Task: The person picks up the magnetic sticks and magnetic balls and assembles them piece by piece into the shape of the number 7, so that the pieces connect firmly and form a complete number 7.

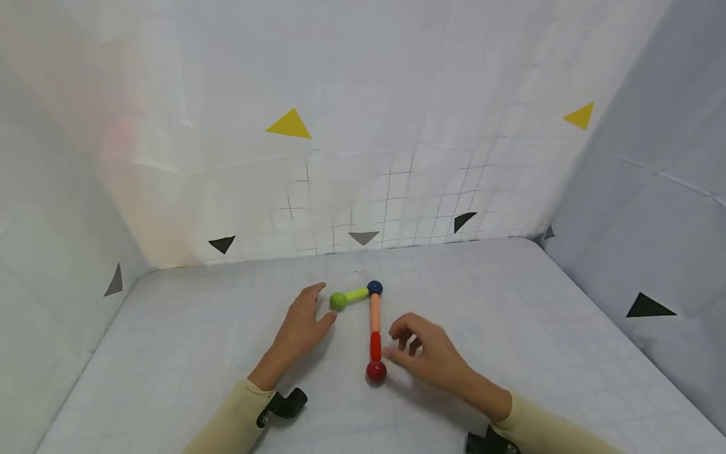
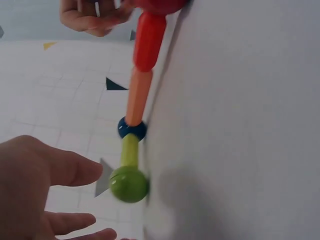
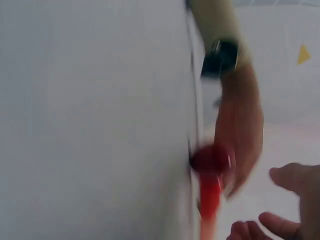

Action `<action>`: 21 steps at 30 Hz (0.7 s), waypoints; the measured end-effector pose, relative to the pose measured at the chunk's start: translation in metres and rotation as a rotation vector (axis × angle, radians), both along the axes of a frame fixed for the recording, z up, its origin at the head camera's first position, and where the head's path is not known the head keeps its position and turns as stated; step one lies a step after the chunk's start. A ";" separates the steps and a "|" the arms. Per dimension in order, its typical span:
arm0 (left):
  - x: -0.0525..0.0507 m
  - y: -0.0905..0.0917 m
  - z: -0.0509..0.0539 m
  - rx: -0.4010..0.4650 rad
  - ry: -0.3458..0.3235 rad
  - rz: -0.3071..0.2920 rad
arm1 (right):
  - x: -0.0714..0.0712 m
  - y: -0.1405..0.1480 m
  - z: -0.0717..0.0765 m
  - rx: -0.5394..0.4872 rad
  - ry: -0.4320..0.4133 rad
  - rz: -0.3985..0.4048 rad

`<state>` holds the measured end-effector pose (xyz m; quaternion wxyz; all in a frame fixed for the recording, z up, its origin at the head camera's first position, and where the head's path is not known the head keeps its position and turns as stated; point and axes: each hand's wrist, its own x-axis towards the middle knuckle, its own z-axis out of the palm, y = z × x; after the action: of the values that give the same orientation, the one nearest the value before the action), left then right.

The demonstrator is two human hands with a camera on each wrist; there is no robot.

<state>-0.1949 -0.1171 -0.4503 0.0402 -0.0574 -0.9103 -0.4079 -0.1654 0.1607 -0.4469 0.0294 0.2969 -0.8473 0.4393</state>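
An L-shaped chain of ball-and-rod building pieces lies on the white table. Its short arm runs from a green ball (image 1: pixel 337 301) along a lime rod (image 1: pixel 357 294) to a dark blue ball (image 1: pixel 375 287). From there an orange rod (image 1: pixel 375 313) and a red rod (image 1: pixel 375 347) lead toward the front, ending in a dark red ball (image 1: pixel 376 372). My left hand (image 1: pixel 302 323) is just left of the green ball, thumb and fingers spread around empty space. Beside the red rod hovers my right hand (image 1: pixel 428 350), fingers loosely bent and holding nothing, its thumb tip close to the rod.
White sheeting forms a back wall (image 1: pixel 363 75) and side walls around the table (image 1: pixel 510 302). Yellow and dark triangles mark the sheets. Each wrist carries a black camera mount, the left one (image 1: pixel 289 403) close above the tabletop.
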 end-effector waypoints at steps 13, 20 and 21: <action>-0.007 -0.042 0.039 -0.364 0.319 0.147 | -0.083 0.056 0.053 0.110 0.359 -0.347; -0.004 -0.058 0.056 -0.537 0.427 0.330 | -0.105 0.082 0.054 0.344 0.469 -0.443; -0.004 -0.058 0.056 -0.563 0.419 0.342 | -0.106 0.084 0.054 0.375 0.469 -0.455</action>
<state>-0.1989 -0.1755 -0.3942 0.2753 0.0044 -0.9551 -0.1091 -0.2717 0.2448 -0.3924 0.2646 0.1941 -0.9276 0.1787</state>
